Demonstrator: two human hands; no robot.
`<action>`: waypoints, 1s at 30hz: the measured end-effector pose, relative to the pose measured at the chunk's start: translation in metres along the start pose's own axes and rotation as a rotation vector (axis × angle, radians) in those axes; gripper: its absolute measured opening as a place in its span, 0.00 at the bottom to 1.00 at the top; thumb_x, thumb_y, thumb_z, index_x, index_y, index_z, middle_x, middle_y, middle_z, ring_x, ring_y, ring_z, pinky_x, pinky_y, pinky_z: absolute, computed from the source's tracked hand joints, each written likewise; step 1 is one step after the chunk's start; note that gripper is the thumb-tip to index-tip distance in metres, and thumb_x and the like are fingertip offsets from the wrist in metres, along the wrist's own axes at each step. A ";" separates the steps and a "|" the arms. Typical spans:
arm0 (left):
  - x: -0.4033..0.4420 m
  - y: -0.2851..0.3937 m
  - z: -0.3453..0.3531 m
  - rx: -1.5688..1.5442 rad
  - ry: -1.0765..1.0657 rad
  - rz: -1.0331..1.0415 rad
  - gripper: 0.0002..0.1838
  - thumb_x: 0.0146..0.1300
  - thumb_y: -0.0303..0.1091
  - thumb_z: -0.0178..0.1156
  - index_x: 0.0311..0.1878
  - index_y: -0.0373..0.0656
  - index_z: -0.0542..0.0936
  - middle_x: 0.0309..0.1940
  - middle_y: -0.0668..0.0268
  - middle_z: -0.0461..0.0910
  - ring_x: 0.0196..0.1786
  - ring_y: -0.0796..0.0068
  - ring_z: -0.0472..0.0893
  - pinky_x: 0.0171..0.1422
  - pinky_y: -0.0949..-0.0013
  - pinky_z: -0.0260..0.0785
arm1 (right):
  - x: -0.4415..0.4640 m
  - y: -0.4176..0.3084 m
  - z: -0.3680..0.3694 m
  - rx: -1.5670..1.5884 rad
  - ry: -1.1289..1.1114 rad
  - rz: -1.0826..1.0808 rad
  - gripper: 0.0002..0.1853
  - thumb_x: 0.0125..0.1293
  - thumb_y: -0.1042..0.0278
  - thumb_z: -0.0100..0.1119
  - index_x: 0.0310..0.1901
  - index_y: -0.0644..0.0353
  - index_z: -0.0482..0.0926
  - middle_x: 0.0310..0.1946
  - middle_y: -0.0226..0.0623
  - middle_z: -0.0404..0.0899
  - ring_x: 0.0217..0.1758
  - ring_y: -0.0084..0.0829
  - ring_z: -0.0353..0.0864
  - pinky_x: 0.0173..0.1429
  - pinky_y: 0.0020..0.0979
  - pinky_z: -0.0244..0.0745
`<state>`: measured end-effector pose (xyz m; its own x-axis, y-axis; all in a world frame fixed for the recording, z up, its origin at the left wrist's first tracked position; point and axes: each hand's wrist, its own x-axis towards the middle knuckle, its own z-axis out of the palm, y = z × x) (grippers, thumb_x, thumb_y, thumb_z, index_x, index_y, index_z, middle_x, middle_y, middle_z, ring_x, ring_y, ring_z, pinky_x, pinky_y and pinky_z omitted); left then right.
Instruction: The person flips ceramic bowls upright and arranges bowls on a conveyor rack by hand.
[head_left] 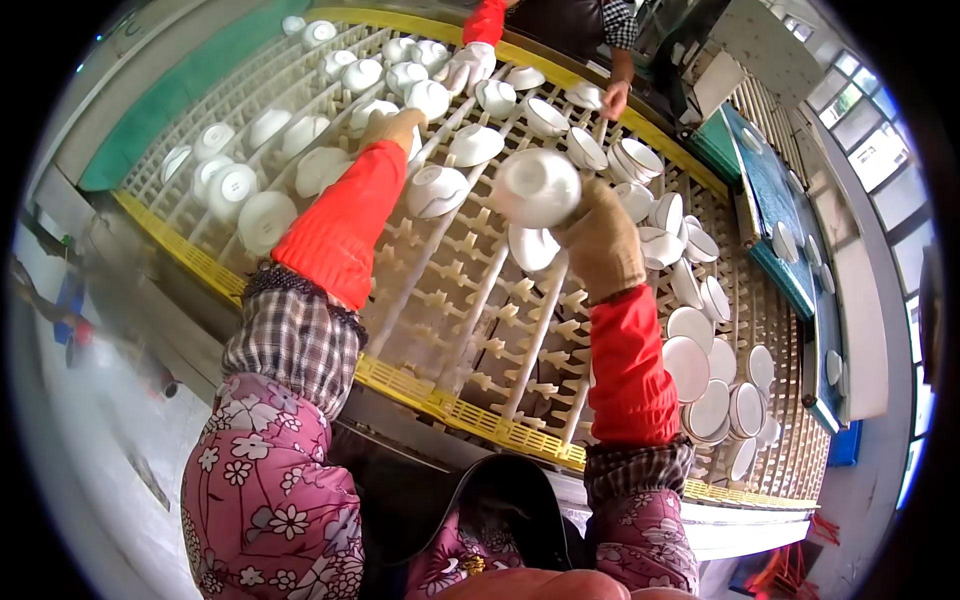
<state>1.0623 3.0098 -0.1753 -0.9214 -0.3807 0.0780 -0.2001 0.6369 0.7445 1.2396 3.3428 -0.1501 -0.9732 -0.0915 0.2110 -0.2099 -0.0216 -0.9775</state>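
Note:
My right hand (608,240), in a tan glove, grips a white bowl (537,188) by its edge, with the foot ring turned toward me. It is raised over the pegged conveyor (455,300). Another white bowl (532,247) sits just below. Farther off, my left hand (394,128), also gloved, reaches down among white bowls on the pegs, close to one bowl (428,98) and another (370,116); its fingers are hidden behind the back of the hand. Between my arms rests an upturned bowl (437,191), with one more (476,145) beyond it.
Across the conveyor a co-worker's gloved hand (468,68) touches bowls; their other hand (615,100) is near the yellow edge strip (680,150). Stacked bowls (636,160) and plates (686,368) stand at right. A blue-green belt (775,200) carries more ware beyond.

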 end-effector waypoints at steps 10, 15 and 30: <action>0.028 -0.051 -0.052 0.185 0.015 0.752 0.25 0.82 0.32 0.59 0.78 0.38 0.82 0.79 0.48 0.82 0.78 0.49 0.83 0.83 0.55 0.73 | -0.097 -0.032 -0.089 -1.222 0.180 0.370 0.31 0.73 0.49 0.71 0.71 0.62 0.85 0.56 0.59 0.92 0.62 0.57 0.91 0.64 0.48 0.85; 0.022 -0.064 -0.070 0.507 0.018 0.512 0.38 0.75 0.46 0.70 0.81 0.35 0.76 0.78 0.41 0.81 0.82 0.40 0.77 0.86 0.46 0.68 | -0.168 -0.023 -0.123 -1.405 0.224 0.093 0.33 0.67 0.48 0.77 0.67 0.60 0.87 0.51 0.54 0.91 0.57 0.59 0.89 0.65 0.54 0.84; -0.271 0.113 0.156 0.447 -0.421 1.284 0.32 0.63 0.62 0.81 0.55 0.44 0.89 0.50 0.60 0.91 0.63 0.56 0.86 0.75 0.53 0.75 | -0.235 -0.027 -0.129 -1.216 0.210 0.234 0.24 0.72 0.45 0.69 0.31 0.61 0.89 0.28 0.54 0.83 0.32 0.58 0.86 0.40 0.54 0.76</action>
<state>1.2378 3.2893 -0.2159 -0.5535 0.7882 0.2690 0.8233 0.5666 0.0339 1.4616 3.4930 -0.1738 -0.9715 0.1931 0.1371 0.1275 0.9143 -0.3844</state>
